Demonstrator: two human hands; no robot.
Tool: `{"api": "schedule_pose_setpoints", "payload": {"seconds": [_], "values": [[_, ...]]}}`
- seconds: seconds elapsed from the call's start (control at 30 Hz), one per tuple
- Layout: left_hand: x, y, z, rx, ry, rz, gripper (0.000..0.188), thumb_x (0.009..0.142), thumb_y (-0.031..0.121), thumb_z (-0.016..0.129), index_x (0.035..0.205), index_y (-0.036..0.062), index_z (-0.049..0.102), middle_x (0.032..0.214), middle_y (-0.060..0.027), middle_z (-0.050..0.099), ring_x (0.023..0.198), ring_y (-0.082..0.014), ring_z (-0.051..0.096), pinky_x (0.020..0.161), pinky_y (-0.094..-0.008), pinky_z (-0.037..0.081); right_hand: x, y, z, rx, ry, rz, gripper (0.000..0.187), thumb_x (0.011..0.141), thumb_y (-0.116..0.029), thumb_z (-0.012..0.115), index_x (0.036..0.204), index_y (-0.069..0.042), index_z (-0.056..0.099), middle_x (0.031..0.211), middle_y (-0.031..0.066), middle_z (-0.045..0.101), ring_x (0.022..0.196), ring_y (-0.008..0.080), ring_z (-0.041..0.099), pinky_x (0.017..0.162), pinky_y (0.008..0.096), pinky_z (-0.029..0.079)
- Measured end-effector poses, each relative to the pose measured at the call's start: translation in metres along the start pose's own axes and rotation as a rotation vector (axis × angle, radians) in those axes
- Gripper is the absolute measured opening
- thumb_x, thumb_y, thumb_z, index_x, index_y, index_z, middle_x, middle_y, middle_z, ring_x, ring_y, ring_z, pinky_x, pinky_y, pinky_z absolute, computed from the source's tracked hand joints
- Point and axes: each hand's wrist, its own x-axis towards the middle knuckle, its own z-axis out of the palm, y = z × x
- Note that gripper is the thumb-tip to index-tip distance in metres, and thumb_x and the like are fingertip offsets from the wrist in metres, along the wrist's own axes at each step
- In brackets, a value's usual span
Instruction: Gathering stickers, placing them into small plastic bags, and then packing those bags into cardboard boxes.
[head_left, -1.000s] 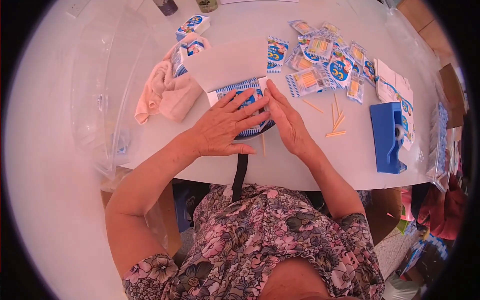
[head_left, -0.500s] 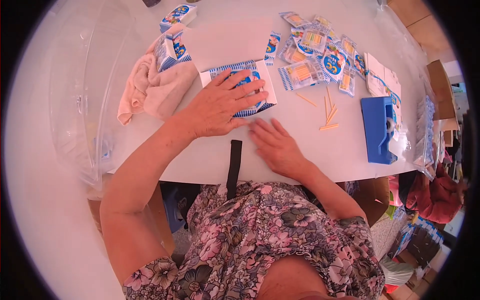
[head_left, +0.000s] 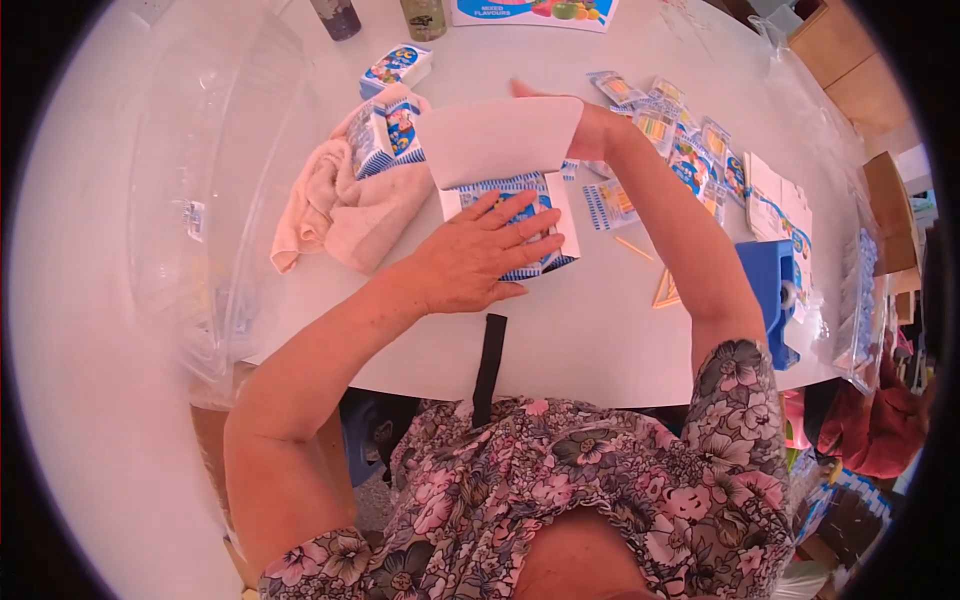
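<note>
A small white carton (head_left: 568, 225) stands on the table with its lid (head_left: 495, 140) raised. Blue-and-white striped packets (head_left: 520, 182) fill it. My left hand (head_left: 475, 255) lies flat over them, fingers spread, its thumb at the near edge of the carton. Behind the raised lid reaches my right hand (head_left: 597, 130); most of its fingers are hidden there, and one stretched fingertip shows above the lid's top edge. I see nothing held in either hand.
Clear packets of sticks (head_left: 655, 130) lie heaped at the right, with loose yellow sticks (head_left: 665, 290) nearby. A blue tape dispenser (head_left: 765, 300) and flattened cartons (head_left: 780, 205) sit beyond my right arm. Left are a pink cloth (head_left: 340, 210), a filled carton (head_left: 385, 140) and a clear plastic tub (head_left: 200, 300).
My right hand has moved from the table in front of the carton to behind its raised lid. The left hand stays on the packets. The view has shifted, showing more of the far table.
</note>
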Motion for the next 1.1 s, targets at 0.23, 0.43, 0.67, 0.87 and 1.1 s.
{"api": "schedule_pose_setpoints", "payload": {"seconds": [0.23,0.43,0.67,0.87,1.1], "values": [[-0.006,-0.001,0.013,-0.030,0.021,-0.059,0.062,0.087,0.038,0.069,0.142,0.0191,0.048,0.149,-0.0031,0.044,0.140,-0.0274,0.037,0.117,-0.0473,0.028,-0.008,0.000,0.038,-0.700,-0.561,0.153,0.071,0.099,-0.060,0.042,0.151,-0.012,0.040,0.150,0.0090,0.046,0.136,0.0225,0.042,0.112,0.0327,0.034],[-0.020,0.003,0.018,0.157,0.320,0.279,0.046,0.081,0.029,0.072,0.125,0.0201,0.060,0.133,-0.0036,0.057,0.126,-0.0246,0.052,0.105,-0.0439,0.043,-0.017,0.033,0.038,-1.083,-0.363,-0.428,0.070,0.101,-0.059,0.032,0.151,-0.011,0.039,0.159,0.0114,0.030,0.150,0.0268,0.020,0.123,0.0423,0.010],[-0.042,0.027,0.033,0.052,0.641,0.063,0.045,0.075,0.019,0.077,0.114,0.0124,0.055,0.134,-0.0114,0.054,0.124,-0.0313,0.054,0.096,-0.0431,0.047,-0.019,0.065,0.042,-1.403,-0.135,-0.801,0.062,0.104,-0.053,0.026,0.144,-0.012,0.049,0.155,0.0076,0.038,0.147,0.0251,0.028,0.121,0.0526,0.012],[-0.042,0.007,0.034,0.162,0.560,-0.109,0.064,0.065,0.017,0.082,0.122,0.0084,0.054,0.141,-0.0163,0.052,0.125,-0.0347,0.053,0.100,-0.0462,0.044,-0.072,0.073,0.032,-1.368,-0.068,-0.810,0.060,0.099,-0.049,0.045,0.149,-0.015,0.042,0.157,0.0078,0.036,0.149,0.0271,0.023,0.122,0.0524,0.010],[-0.036,0.012,0.028,0.194,0.509,-0.139,0.037,0.070,0.014,0.077,0.105,0.0129,0.066,0.130,-0.0113,0.061,0.117,-0.0310,0.060,0.088,-0.0398,0.046,-0.096,0.110,0.037,-1.392,0.136,-0.815,0.073,0.077,-0.018,0.073,0.145,-0.013,0.046,0.154,0.0073,0.040,0.147,0.0267,0.030,0.120,0.0522,0.019]]}}
